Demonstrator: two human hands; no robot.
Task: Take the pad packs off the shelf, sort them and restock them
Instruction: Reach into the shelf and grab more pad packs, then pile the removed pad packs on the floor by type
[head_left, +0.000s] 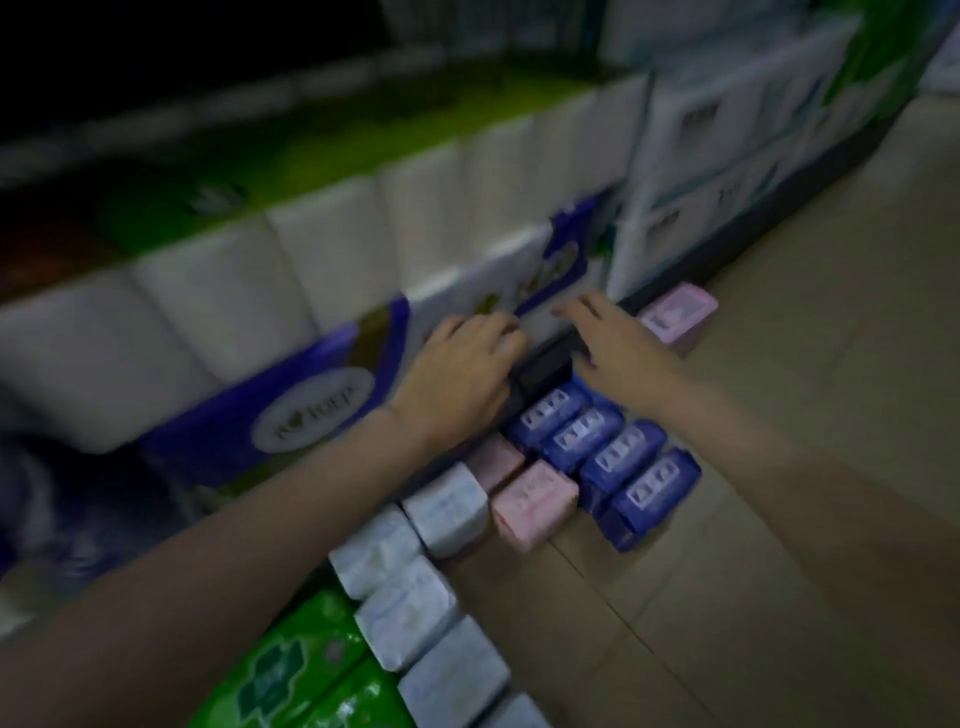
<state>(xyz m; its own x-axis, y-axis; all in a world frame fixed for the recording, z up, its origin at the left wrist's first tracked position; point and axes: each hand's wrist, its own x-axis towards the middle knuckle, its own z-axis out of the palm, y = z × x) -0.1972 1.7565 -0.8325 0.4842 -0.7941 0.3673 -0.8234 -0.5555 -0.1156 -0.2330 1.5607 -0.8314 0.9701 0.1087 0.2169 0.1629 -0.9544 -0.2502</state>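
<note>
Pad packs stand in rows on the floor along the shelf's foot: several dark blue packs, pink packs, pale grey-white packs and green packs nearest me. One more pink pack lies farther along. My left hand rests with curled fingers on a white-and-purple pack on the bottom shelf. My right hand reaches over the dark shelf edge with its fingers stretched toward the same pack. The frame is blurred.
Large white tissue packs with purple labels fill the bottom shelf to the left. White boxed packs stack on the shelf to the right. Tan floor tiles stretch out to the right of the rows.
</note>
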